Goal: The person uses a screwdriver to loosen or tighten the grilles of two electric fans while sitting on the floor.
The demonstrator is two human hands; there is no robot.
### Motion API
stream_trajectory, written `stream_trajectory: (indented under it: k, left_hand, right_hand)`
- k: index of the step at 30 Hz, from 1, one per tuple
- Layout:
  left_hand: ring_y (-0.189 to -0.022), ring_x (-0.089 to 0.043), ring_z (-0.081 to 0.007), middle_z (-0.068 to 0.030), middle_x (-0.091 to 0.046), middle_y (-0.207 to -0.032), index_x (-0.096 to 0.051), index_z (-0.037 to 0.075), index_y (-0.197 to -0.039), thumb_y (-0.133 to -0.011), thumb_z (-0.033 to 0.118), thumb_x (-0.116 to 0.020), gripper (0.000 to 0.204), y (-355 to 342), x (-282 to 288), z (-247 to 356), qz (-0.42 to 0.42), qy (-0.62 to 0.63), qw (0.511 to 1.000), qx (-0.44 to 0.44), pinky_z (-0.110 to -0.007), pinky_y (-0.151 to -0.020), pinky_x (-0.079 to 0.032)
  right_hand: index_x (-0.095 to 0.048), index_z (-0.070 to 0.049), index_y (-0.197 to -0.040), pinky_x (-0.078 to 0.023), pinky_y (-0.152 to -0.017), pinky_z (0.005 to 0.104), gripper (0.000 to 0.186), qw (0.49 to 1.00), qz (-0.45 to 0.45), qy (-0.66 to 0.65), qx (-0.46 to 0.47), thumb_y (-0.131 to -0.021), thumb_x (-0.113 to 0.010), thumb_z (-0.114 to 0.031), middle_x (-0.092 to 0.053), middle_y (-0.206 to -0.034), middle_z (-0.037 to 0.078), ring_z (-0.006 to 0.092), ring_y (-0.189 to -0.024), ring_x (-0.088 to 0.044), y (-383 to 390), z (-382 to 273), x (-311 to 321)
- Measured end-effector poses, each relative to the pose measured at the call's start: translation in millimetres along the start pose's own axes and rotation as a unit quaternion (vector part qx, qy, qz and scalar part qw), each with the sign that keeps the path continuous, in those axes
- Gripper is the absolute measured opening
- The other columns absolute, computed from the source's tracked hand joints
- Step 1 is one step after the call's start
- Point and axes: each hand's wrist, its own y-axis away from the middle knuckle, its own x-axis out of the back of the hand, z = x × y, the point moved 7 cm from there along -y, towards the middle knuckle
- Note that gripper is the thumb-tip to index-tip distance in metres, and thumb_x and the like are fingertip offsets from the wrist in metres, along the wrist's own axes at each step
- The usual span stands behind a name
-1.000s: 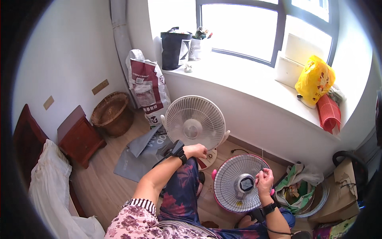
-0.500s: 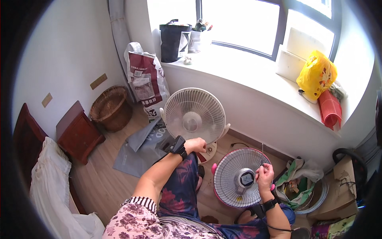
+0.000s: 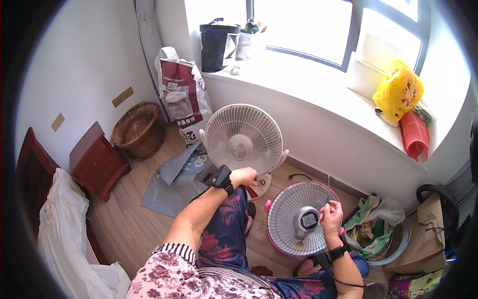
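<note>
My right hand [image 3: 331,217] grips a screwdriver [image 3: 328,188], its thin shaft pointing up, in front of the right side of a pink-rimmed dish heater [image 3: 291,226] with a wire grille. The hand covers part of that grille. My left hand [image 3: 245,176] is closed, its fingers curled in, beside the round base [image 3: 261,188] of a white dish heater [image 3: 242,122]. Whether anything is pinched in those fingers is hidden. The white heater stands upright, farther off and to the left of the pink one.
A grey plastic bag [image 3: 167,192] lies on the floor by a tall printed sack [image 3: 181,97] and a wicker basket [image 3: 149,139]. Rightward sit an open green-and-white bag [image 3: 361,231], coiled wire [image 3: 406,244] and a cardboard box [image 3: 423,234]. A windowsill [image 3: 303,79] runs behind.
The view has tilted slightly, so the scene sits a little higher. Both hands keep nearly the same places, with the screwdriver still in the right one.
</note>
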Motion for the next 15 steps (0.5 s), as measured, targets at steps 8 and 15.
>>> stream_trajectory:
  k: [8, 15]
  left_hand:
    - [-0.108, -0.051, -0.032, -0.0182, -0.053, -0.118, -0.055, 0.006, -0.114, -0.072, 0.024, -0.069, 0.049, 13, 16, -6, 0.03, -0.01, 0.999, 0.038, -0.039, -0.091, -0.042]
    - [-0.132, -0.017, -0.0429, -0.0264, -0.004, -0.145, -0.032, 0.013, -0.136, -0.063, 0.02, -0.077, 0.086, 17, 50, 15, 0.26, 0.001, 0.965, -0.041, -0.045, -0.107, -0.023]
  right_hand:
    - [-0.043, -0.001, -0.1, -0.037, -0.038, 0.0217, 0.016, 1.0, -0.009, -0.024, -0.01, -0.087, -0.052, -0.006, -0.055, -0.062, 0.005, 0.0079, -0.043, -0.048, -3, 2, -13]
    - [-0.043, 0.0, -0.101, -0.038, -0.039, 0.0207, 0.017, 1.0, 0.01, 0.015, 0.011, -0.087, -0.052, -0.005, -0.056, -0.063, 0.006, 0.0078, -0.043, -0.048, -1, -3, -5]
